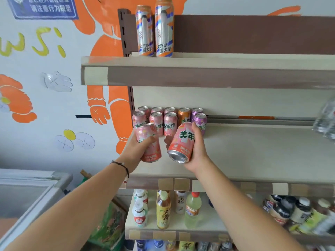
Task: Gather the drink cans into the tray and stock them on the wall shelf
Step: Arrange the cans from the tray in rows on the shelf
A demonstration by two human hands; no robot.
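Observation:
My left hand (135,150) grips a pink drink can (149,142), held upright over the left front of the middle wall shelf (253,151). My right hand (196,153) grips a second pink can (182,142), tilted with its bottom toward me. Behind both hands, several cans stand in two rows at the shelf's back left: pink cans (170,122), an orange can (184,115) and a purple can (200,119). No tray is in view.
Two tall orange-and-silver cans (164,28) stand on the top shelf (199,71). Bottled drinks (163,211) fill the shelves below. Clear water bottles (326,120) sit at the right edge. A glass-topped freezer (27,196) stands at lower left, beside a painted wall.

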